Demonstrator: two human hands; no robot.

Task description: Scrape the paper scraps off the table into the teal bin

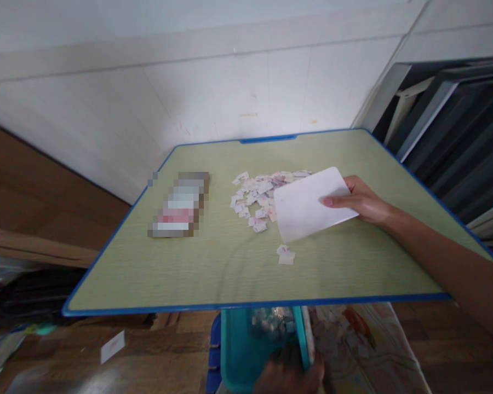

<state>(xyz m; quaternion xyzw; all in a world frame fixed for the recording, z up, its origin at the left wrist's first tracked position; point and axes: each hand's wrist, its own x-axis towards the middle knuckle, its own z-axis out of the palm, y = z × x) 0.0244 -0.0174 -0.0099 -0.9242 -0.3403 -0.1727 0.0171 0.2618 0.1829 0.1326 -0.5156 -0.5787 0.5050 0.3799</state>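
My right hand is closed on a white card with rounded corners, thumb on top and fingers behind. The card is tilted over the right side of a heap of small torn paper scraps and hides part of it. A few loose scraps lie just below the card. Down at the bottom edge, my left hand, dim and blurred, grips the right rim of a teal tray under the table's front edge. Small pieces in clear wrapping sit inside the tray.
The green table top has a blue edge. A pixelated flat item lies at its left. Right of the tray, a patterned cloth surface bears more scraps. A white card lies on the floor; dark panels lean at the right.
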